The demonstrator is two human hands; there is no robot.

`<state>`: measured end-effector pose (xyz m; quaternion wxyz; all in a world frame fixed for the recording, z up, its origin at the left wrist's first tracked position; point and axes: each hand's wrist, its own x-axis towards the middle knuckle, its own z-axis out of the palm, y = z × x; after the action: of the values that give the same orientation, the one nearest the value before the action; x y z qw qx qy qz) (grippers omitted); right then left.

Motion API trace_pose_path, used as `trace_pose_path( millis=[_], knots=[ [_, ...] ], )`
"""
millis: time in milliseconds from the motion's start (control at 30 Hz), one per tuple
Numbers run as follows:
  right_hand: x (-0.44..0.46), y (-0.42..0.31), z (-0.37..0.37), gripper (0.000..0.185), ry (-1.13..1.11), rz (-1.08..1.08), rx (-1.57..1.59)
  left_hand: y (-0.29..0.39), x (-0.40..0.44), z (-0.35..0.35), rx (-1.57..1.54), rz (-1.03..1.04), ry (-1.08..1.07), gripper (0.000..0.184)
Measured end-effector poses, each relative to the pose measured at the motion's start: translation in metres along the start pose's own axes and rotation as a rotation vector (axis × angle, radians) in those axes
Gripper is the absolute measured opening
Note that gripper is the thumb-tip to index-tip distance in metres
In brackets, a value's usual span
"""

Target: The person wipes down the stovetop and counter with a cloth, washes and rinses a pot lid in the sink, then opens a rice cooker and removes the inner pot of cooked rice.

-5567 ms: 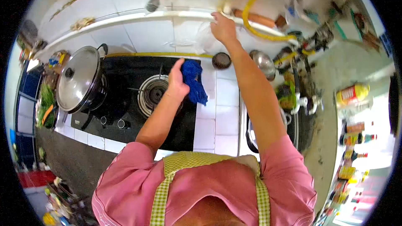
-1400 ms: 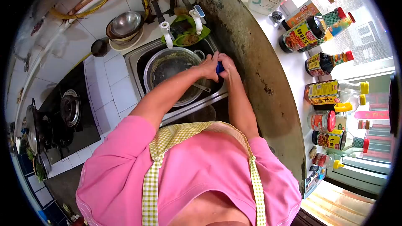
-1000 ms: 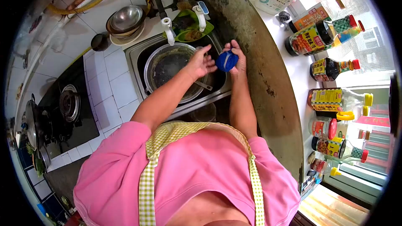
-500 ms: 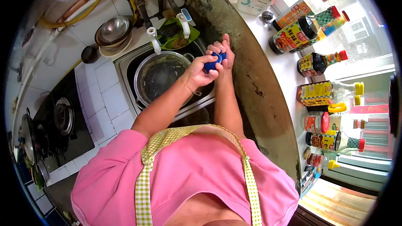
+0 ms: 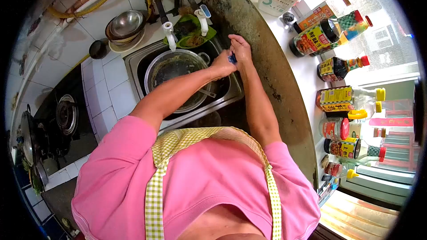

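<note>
Both hands meet over the right rear of the metal sink (image 5: 133, 80), closed around a bunched blue cloth (image 5: 232, 59). Only a small patch of the cloth shows between them. My left hand (image 5: 222, 66) grips it from the left, and my right hand (image 5: 241, 50) wraps it from the right. To the left of the hands, a large metal pot (image 5: 153, 64) sits in the sink, partly covered by my left forearm. A utensil handle (image 5: 208, 93) sticks out over the pot's right side.
Two white taps (image 5: 169, 35) reach over the sink, with a green basket (image 5: 209, 35) behind. Stacked bowls (image 5: 126, 24) stand at the back left, and a black stove (image 5: 66, 115) is farther left. Sauce bottles (image 5: 313, 38) line the windowsill beyond the stained wall (image 5: 267, 71).
Both hands have moved slightly right, with the forearms stretched farther out. Less of the blue cloth shows between the fingers. The view has shifted a little.
</note>
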<state>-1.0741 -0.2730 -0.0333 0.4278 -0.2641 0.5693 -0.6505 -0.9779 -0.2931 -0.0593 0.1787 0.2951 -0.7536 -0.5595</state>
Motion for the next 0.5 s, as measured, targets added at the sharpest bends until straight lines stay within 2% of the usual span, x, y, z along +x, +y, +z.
trace_pose_path(
  millis=[33,100,133,167,233,267,367,400,433,500],
  knots=[
    [0.002,0.002,0.001,0.016,0.005,0.006,0.003,0.003,-0.002,0.000,0.000,-0.006,-0.006,0.055],
    [0.003,0.010,0.002,0.016,0.106,0.000,-0.170,0.009,-0.009,0.000,0.116,-0.200,0.081,0.052],
    [0.011,0.018,-0.001,0.017,0.160,0.010,-0.330,0.001,-0.009,0.004,0.155,-0.150,0.126,0.054],
    [0.021,0.027,-0.002,0.017,0.166,0.021,-0.322,-0.005,-0.007,0.006,0.160,-0.159,0.115,0.054],
    [0.028,0.049,-0.001,0.016,0.340,-0.092,-0.551,-0.020,-0.002,0.008,0.301,-0.185,0.084,0.058],
    [0.014,0.038,0.009,0.017,0.401,-0.102,-0.638,-0.022,-0.003,0.006,0.391,-0.171,0.054,0.059],
    [0.015,0.043,0.014,0.019,0.417,-0.107,-0.713,-0.020,-0.007,0.001,0.431,-0.241,0.084,0.058],
    [0.019,0.039,0.015,0.027,0.320,0.142,-0.531,-0.037,0.004,0.004,0.428,-0.203,0.155,0.054],
    [0.016,0.024,0.017,0.027,0.328,0.146,-0.526,-0.038,0.009,-0.004,0.432,-0.201,0.145,0.054],
    [0.003,0.000,0.016,0.043,-0.039,0.139,0.002,-0.030,0.012,-0.024,0.106,-0.214,-0.021,0.049]
  ],
)
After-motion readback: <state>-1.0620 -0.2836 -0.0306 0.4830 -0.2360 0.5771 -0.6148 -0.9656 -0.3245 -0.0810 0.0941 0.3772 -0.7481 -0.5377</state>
